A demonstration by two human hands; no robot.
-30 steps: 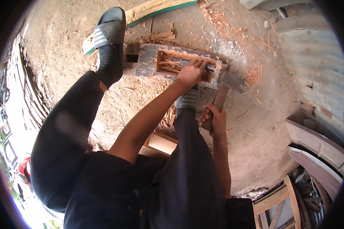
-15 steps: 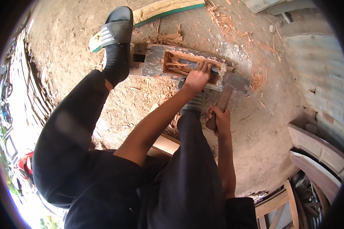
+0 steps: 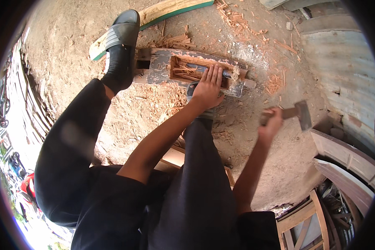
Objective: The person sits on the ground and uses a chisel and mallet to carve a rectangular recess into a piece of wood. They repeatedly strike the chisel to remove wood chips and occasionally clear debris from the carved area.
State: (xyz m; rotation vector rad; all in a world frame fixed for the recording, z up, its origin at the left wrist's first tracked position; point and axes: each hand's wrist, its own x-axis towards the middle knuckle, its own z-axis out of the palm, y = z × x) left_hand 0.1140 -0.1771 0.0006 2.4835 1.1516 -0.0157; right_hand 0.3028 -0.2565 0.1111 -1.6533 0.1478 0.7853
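A long wooden block (image 3: 158, 66) with flaking grey paint and a rectangular hollow lies on the dirt. Within the hollow, a chisel (image 3: 227, 74) with a bluish-grey shaft and a frayed, pale end lies nearly flat. The fingers of my left hand (image 3: 208, 88) are laid over the shaft, holding it; their undersides are hidden. Off to the right, my right hand (image 3: 272, 122) grips the wooden handle of a hammer (image 3: 303, 115), whose blocky head is raised away from the wood. Torn wood slivers (image 3: 180, 68) fill the left part of the hollow.
My left foot in a dark sandal (image 3: 123, 35) rests by the block's left end; the other sandal is partly under my left arm. Beyond lies a green-edged plank (image 3: 175, 10). Wood chips (image 3: 275, 83) litter the dirt. Corrugated sheeting (image 3: 341, 66) and wooden panels (image 3: 341, 152) line the right side.
The hammer has swung from beside the chisel's frayed end out to the right, its head turning rightward. My left hand stays on the chisel. The whole view has shifted slightly.
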